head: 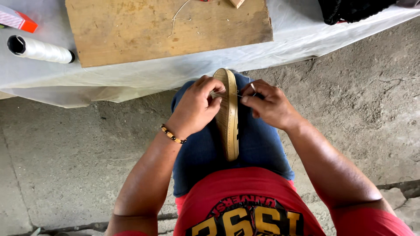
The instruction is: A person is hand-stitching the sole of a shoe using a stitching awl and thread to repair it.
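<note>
Tan shoe sole (229,118) stands on edge between the knees. Left hand (195,107) fingers curled, gripping its side; right hand (267,104) pinching a thin thread (234,93) tight. Beyond: wooden board (166,28), white thread spool (41,50) on the table (288,37).

A rough grey concrete floor (350,109) fills most of the frame, pitted and scuffed, with a crack running along the lower right and another seam across the lower left. Across the top stretches a table (297,39) draped in a pale, whitish cloth whose edge sags in folds toward the left. A worn wooden board (166,28), stained and chipped, lies flat on the cloth at top centre. At upper left rests a white spool of thread (41,50), with a red and white box (17,21) at the corner. A dark bundle (350,9) sits at upper right. The light is soft, even daylight.
</note>
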